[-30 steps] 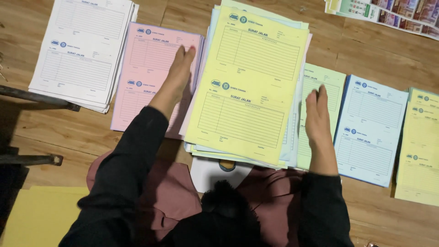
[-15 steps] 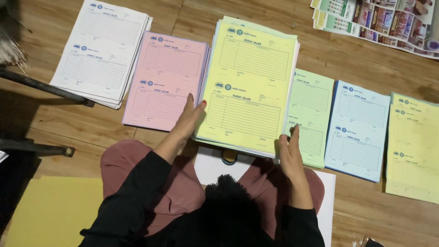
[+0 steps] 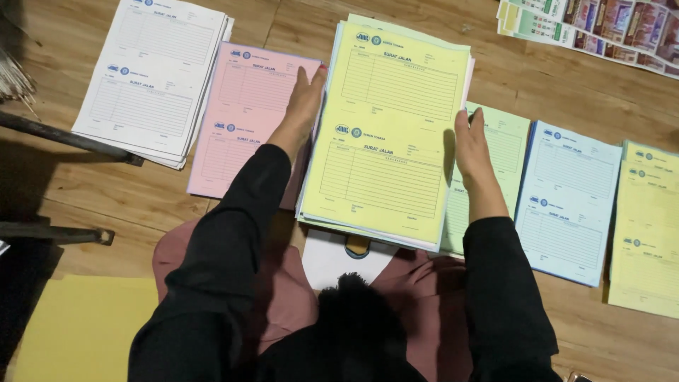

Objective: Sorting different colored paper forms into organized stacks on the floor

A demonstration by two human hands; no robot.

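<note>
I see L hand [image 3: 305, 99] & R hand [image 3: 472, 150], palms flat, unclenched, flanking thick yellow-topped form stack [image 3: 385, 134] on wood floor [image 3: 106, 191], squaring edges

The floor [image 3: 99, 191] is made of brown wooden planks with visible grain and thin seams. At the left edge two dark metal bars [image 3: 67, 138] cross over it and throw a deep shadow. The light is dim and warm, brighter in the upper part of the view.
</note>
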